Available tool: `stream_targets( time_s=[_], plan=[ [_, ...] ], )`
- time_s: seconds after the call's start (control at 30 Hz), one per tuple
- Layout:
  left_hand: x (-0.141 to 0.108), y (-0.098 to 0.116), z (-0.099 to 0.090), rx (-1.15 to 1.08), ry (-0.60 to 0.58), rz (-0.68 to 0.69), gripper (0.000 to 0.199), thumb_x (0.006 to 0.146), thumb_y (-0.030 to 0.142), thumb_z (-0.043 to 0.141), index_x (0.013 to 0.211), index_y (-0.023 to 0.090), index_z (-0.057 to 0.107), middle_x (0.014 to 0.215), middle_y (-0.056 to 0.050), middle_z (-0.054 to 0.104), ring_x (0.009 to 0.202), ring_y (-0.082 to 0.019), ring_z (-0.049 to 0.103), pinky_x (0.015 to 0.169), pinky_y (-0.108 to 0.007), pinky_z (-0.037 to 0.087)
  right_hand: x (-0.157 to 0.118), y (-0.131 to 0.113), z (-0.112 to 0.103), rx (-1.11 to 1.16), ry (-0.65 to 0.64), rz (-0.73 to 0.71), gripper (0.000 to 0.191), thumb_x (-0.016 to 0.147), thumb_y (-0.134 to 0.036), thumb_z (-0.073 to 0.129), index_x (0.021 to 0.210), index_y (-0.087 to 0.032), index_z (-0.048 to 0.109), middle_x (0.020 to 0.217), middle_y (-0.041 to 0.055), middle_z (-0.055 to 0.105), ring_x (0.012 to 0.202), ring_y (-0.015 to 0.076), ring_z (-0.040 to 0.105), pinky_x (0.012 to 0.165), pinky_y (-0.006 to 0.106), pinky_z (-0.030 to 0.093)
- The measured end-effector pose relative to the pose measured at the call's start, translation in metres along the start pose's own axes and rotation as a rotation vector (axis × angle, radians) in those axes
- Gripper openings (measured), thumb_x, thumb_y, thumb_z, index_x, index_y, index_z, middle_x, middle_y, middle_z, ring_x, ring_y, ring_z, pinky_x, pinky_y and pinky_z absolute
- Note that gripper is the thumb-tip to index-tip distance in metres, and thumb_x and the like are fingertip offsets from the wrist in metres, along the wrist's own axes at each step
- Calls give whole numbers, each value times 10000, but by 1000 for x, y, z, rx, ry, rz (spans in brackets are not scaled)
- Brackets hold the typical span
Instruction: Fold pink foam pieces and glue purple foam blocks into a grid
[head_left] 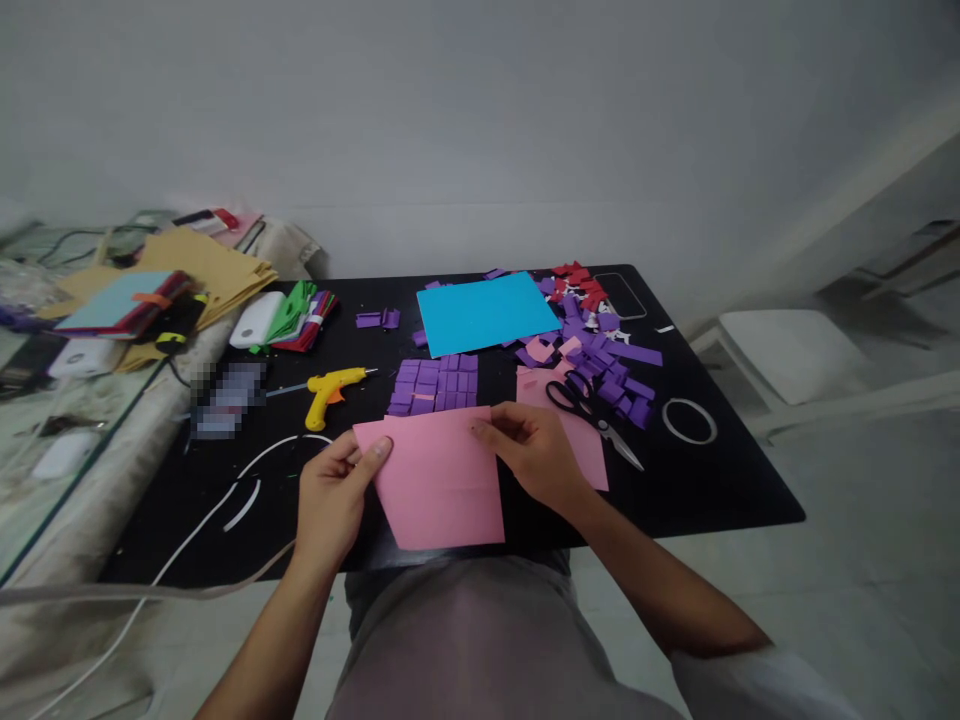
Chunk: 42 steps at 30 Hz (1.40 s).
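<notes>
A pink sheet [446, 485] is held up near the front edge of the black table. My left hand [334, 490] pinches its upper left corner, thumb on top. At the upper right corner my right hand [536, 450] grips it between thumb and fingers. Just behind the sheet lies a block of purple folded pieces [435, 383], partly hidden by it. Right of my right hand, black-handled scissors [600, 422] rest open on another pink sheet [589, 450]. A yellow glue gun [330, 392] lies left of the purple block.
A blue sheet [487, 312] lies at the back, beside scattered purple pieces [615, 375] and red pieces [581, 285]. A roll ring [689, 421] sits at the right. White cable [187, 540] crosses the left front; green folded sheets [292, 312] are at the back left.
</notes>
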<state>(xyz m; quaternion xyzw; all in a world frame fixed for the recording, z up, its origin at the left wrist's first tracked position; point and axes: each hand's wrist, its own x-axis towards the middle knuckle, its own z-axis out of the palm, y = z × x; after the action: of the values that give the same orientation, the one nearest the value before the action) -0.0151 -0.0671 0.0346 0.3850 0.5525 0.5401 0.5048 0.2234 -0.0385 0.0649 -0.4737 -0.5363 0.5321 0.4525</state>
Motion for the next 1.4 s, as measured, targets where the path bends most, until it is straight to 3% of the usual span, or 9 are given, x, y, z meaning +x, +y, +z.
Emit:
stream_targets(
  time_s=[0.17,0.4,0.53,0.7,1.13,1.3,1.4],
  plan=[
    [-1,-2,-2,16,28,-24,370,783,472,869,1021,192,825,873,-53,803,730,-203,710,714,-302,581,2,-4,0,38,-20,27,337,810,-512,789,755,-185,733,661,-12,585,604,122,472,537,260,368],
    [0,-4,-3,32,7,-8,330,801,505,834,890,188,808,779,-33,735,675,-177,634,660,-285,531,3,-1,-3,-6,-24,34,373,815,-539,774,695,-194,700,641,-10,563,633,140,492,543,267,360],
    [4,-3,-5,91,116,100,295,799,470,848,854,184,799,709,5,649,649,-123,532,618,-221,440,4,5,-5,-46,-26,34,371,831,-514,760,662,-194,677,610,-27,519,609,127,449,556,269,356],
    [4,1,-2,186,210,113,311,762,473,868,807,173,800,719,-10,687,676,-142,551,631,-235,444,6,14,-6,-50,-17,62,411,812,-569,766,665,-195,678,611,-28,515,607,130,437,555,271,349],
    [15,-16,5,148,135,86,338,838,510,790,888,176,792,789,-7,714,697,-149,569,648,-234,441,11,41,-4,-14,29,145,390,787,-548,764,692,-179,684,615,-32,530,590,117,441,549,256,356],
    [20,-19,6,282,197,118,385,842,536,782,905,156,793,747,-4,708,675,-143,557,616,-226,416,16,52,-5,64,15,207,375,750,-539,787,727,-172,711,643,-22,575,612,129,497,583,265,426],
    [21,-23,8,265,139,90,407,854,549,765,954,156,800,800,-15,735,705,-153,589,653,-235,443,19,58,-6,84,46,218,390,730,-548,802,734,-167,720,665,-12,596,629,135,516,594,271,446]
  ],
)
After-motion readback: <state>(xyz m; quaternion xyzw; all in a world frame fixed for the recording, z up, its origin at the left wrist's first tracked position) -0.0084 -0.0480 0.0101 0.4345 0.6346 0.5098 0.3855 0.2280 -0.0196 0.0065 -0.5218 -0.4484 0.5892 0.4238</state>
